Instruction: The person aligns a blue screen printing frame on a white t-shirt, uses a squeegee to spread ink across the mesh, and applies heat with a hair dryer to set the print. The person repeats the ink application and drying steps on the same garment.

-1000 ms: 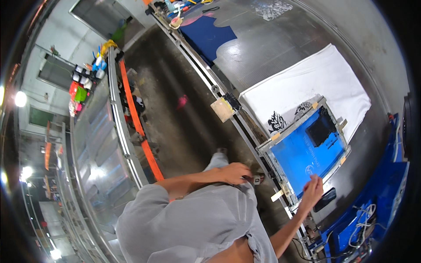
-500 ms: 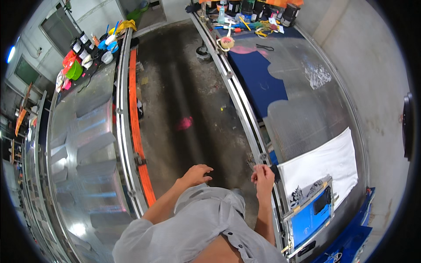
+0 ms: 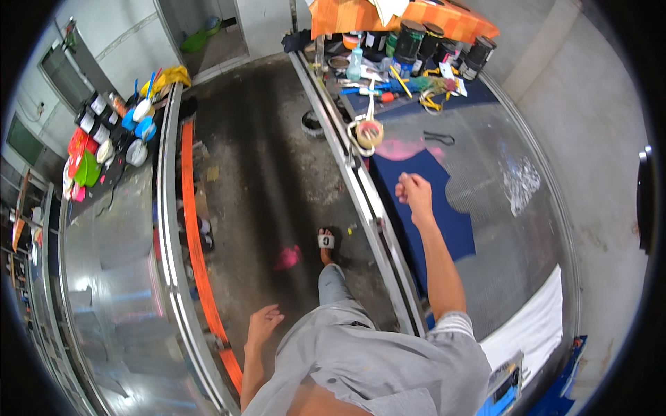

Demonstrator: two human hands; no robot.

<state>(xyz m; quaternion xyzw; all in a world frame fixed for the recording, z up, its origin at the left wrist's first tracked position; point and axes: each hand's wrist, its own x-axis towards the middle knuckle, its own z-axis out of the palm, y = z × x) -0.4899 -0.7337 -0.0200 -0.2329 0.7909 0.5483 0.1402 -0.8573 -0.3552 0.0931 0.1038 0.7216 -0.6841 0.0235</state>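
A: What could go wrong here, taking it from the body outward?

B: Nearest is the left hand (image 3: 262,324), hanging low beside the hip with its fingers loosely spread and nothing in them. It swings close to the orange strip (image 3: 196,249) that runs along the edge of the glossy worktop (image 3: 111,277) on that side, so I judge it could knock that edge as the person strides

A: And underfoot?

B: The sandalled foot (image 3: 326,244) is planted on the dark floor (image 3: 263,173) just left of the metal rail (image 3: 361,194), with a pink smear (image 3: 288,258) just left of the foot. If that patch is wet, a slip looks possible

A: The other arm?

B: The right hand (image 3: 415,192) reaches forward just right of the rail, arm nearly straight, fingers curled into a tight fist. Whether anything is inside it, I cannot tell. It hangs above the dark blue cloth (image 3: 423,208) laid flat against the rail's right side, not touching it as far as I can see. A careless drop of the fist could drag or crease the cloth

A: Farther along?

B: A roll of tape (image 3: 369,132) sits at the rail's far stretch, and beyond it a cluster of paint tubs (image 3: 433,45). A wide swing near those might tip one
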